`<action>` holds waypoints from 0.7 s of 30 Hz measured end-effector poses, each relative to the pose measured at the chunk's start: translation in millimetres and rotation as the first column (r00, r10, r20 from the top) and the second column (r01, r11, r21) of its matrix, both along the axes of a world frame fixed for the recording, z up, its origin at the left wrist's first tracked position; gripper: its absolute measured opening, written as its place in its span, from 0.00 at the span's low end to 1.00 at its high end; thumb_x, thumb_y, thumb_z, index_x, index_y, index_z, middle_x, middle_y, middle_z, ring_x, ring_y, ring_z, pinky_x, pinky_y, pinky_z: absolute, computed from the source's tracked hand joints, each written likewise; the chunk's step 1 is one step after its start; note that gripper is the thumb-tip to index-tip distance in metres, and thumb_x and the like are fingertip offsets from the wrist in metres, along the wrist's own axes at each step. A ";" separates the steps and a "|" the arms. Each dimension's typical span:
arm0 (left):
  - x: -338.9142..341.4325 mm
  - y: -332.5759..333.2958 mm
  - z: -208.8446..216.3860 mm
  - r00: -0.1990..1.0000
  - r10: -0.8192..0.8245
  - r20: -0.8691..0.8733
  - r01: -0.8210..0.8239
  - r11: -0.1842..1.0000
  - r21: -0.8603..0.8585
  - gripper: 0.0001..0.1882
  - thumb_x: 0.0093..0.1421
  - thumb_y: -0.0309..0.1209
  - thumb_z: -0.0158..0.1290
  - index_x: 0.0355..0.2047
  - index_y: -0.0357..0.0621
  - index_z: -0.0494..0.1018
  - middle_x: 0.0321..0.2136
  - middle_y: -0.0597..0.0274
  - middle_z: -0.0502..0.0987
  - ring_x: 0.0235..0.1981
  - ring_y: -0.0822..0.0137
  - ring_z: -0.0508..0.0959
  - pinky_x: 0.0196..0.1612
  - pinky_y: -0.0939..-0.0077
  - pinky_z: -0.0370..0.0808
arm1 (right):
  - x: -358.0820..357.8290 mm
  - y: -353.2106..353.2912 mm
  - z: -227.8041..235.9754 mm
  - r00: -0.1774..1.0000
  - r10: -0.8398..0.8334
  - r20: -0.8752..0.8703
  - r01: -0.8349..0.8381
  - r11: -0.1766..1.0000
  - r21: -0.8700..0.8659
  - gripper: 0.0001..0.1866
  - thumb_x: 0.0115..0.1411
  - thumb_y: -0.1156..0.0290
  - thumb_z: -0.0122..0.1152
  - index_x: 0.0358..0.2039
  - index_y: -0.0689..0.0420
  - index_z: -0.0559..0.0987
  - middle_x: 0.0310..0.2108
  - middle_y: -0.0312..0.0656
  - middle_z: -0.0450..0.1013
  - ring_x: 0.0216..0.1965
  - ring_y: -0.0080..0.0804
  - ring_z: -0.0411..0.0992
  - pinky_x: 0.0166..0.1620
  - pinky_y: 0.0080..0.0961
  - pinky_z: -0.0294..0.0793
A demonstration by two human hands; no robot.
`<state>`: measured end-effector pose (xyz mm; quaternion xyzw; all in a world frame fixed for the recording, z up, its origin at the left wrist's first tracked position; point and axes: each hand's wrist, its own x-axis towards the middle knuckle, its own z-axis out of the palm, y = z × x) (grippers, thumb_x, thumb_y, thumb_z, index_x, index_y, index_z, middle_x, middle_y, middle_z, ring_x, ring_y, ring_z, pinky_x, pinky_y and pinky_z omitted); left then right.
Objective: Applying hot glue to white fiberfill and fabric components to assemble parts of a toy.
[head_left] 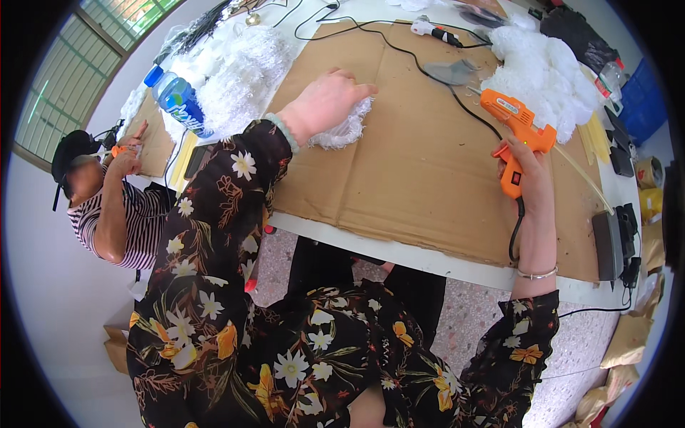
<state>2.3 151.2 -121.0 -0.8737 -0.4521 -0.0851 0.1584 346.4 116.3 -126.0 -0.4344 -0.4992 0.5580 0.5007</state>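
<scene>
My right hand grips an orange hot glue gun by its handle, the fingers wrapped round near the trigger. Its nozzle points to the upper left, and a glue stick comes out at the back. My left hand is above the brown cardboard sheet, fingers curled and one digit pointing right. A white fringed, fluffy piece shows just under this hand, which is closed on it; the gripping fingertips are hidden.
A blue-capped bottle and white fringe heaps stand left; more white fluff lies right. Black cords cross the cardboard near a second glue gun. Another person works at the left. Dark boxes sit at the right edge.
</scene>
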 end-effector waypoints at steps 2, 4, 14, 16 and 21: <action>5.8 4.5 1.4 0.995 -0.012 -0.097 0.017 0.999 0.052 0.28 0.49 0.15 0.41 0.49 0.50 0.72 0.35 0.55 0.78 0.36 0.52 0.77 0.42 0.67 0.72 | 2.2 2.9 -1.0 1.000 -0.003 0.014 0.003 1.000 0.008 0.10 0.59 0.65 0.55 0.35 0.60 0.73 0.24 0.38 0.72 0.21 0.20 0.68 0.23 0.16 0.67; 6.0 12.1 6.0 0.948 0.155 0.279 -0.058 0.943 -0.327 0.28 0.49 0.14 0.40 0.49 0.50 0.72 0.34 0.57 0.77 0.35 0.58 0.78 0.40 0.70 0.73 | 2.0 2.2 -1.4 1.000 -0.009 0.007 0.009 1.000 0.018 0.10 0.59 0.66 0.55 0.35 0.60 0.73 0.24 0.38 0.72 0.20 0.20 0.68 0.23 0.16 0.67; -23.5 2.7 16.6 0.682 0.248 0.688 -0.093 0.963 -0.255 0.28 0.52 0.14 0.36 0.51 0.49 0.70 0.29 0.66 0.74 0.34 0.69 0.77 0.38 0.78 0.71 | -0.2 -7.0 3.5 0.999 -0.019 -0.050 0.020 0.999 0.032 0.09 0.59 0.66 0.55 0.34 0.60 0.72 0.24 0.39 0.72 0.20 0.19 0.67 0.23 0.15 0.66; -21.8 -7.0 17.3 0.756 0.205 0.622 -0.070 0.969 -0.235 0.28 0.53 0.15 0.36 0.52 0.50 0.70 0.29 0.63 0.76 0.34 0.66 0.78 0.39 0.76 0.72 | 1.9 -9.5 4.4 0.999 -0.012 -0.037 0.013 1.000 0.026 0.10 0.59 0.65 0.56 0.33 0.59 0.73 0.24 0.36 0.72 0.21 0.17 0.66 0.23 0.15 0.65; -17.0 -36.5 22.8 0.872 0.232 0.431 -0.143 0.963 -0.227 0.28 0.53 0.16 0.37 0.52 0.51 0.69 0.29 0.58 0.78 0.36 0.58 0.77 0.42 0.69 0.73 | 0.9 -11.0 3.7 1.000 -0.016 -0.012 0.016 0.999 0.031 0.10 0.59 0.66 0.54 0.33 0.60 0.73 0.24 0.39 0.72 0.20 0.19 0.67 0.23 0.15 0.66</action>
